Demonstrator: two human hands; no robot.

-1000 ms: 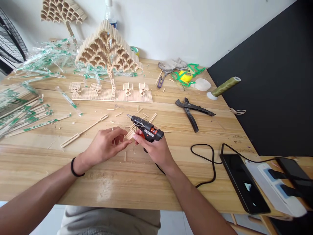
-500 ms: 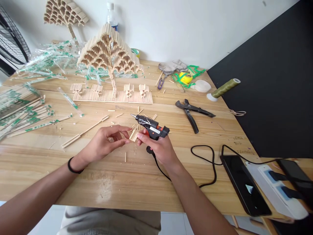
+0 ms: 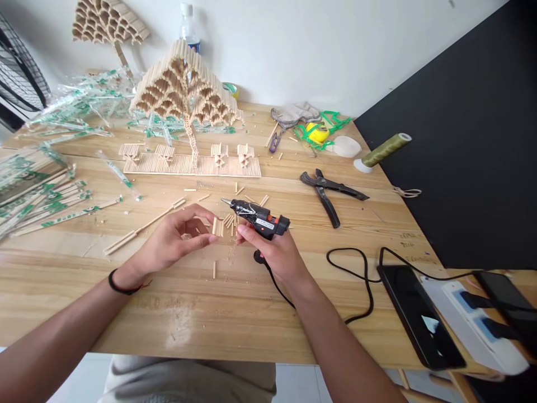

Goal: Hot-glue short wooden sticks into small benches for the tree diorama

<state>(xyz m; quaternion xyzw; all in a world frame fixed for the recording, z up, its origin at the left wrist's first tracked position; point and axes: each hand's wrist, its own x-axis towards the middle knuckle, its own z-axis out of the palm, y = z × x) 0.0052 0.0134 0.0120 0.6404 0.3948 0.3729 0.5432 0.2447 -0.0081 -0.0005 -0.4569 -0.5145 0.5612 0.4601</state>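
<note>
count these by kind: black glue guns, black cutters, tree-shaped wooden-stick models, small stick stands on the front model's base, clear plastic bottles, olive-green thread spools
Black glue gun: 1
Black two-handled cutter: 1
Tree-shaped wooden-stick models: 2
Small pale wooden-stick stands: 4
Clear plastic bottle: 1
Olive-green thread spool: 1
Total: 10

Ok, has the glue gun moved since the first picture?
Yes, slightly right: the glue gun now sits closer to the pliers, which lie where they were.
</note>
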